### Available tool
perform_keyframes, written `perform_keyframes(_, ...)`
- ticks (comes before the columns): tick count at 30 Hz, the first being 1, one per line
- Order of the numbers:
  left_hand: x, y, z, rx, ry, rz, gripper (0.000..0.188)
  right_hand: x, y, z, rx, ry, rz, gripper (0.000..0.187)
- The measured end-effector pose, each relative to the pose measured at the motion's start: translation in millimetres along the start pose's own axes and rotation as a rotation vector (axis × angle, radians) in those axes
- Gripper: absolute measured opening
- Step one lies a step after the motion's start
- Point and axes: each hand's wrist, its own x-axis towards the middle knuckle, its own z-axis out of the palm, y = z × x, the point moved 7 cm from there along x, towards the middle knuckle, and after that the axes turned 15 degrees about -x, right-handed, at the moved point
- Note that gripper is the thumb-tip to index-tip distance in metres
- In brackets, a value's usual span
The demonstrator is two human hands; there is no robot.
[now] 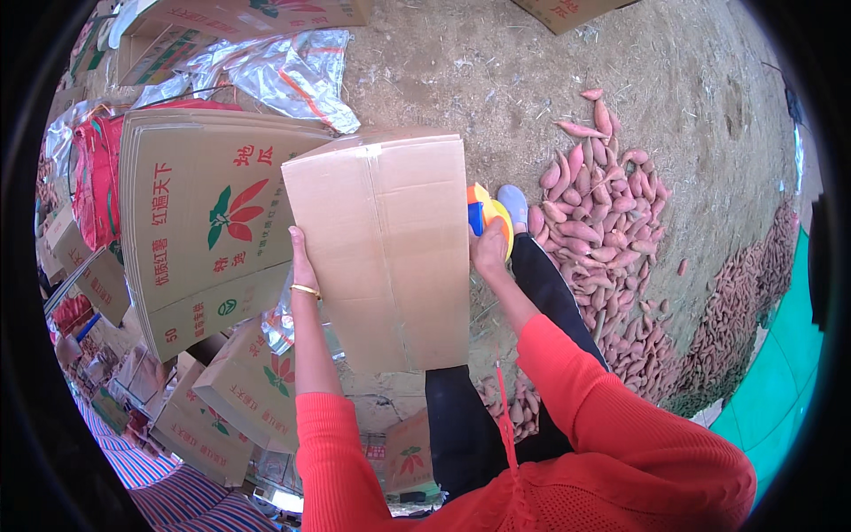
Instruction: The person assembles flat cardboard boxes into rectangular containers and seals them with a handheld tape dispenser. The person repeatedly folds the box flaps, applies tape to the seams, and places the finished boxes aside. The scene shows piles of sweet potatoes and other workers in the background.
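Cardbd box (pixel 377 257), long axis fwd-aft

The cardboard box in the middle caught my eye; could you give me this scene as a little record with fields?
Box: plain brown cardboard box, seam running down its middle
Left hand: against the box's left side
Right hand: gripping what looks like a tape dispenser, yellow, orange and blue
Left side: flattened printed cartons, red bag
Right side: sweet potatoes heaped on the ground

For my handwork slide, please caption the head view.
Left hand against a taped cardboard box, right hand gripping a yellow-and-blue tool beside it, sweet potatoes heaped at right.
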Motion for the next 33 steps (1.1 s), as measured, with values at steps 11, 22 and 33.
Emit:
perform_keyframes(11, -40.7, -26.5, -14.3, 0.212, 0.198, 0.049, 0.084, -13.4, -12.5, -56.3, -0.07, 0.129, -0.021, 0.059)
perform_keyframes(22, -57.1, 6.5, -17.3, 0.539, 0.456, 0.56, 0.066, -31.9, 12.4, -37.7, -0.044, 0.004, -0.094, 0.064)
perform_keyframes(33, -72.6, -1.7, 1.4, 0.872, 0.71, 0.589, 0.058, -26.2, -10.8, -58.3, -0.008, 0.111, -0.061, 0.063)
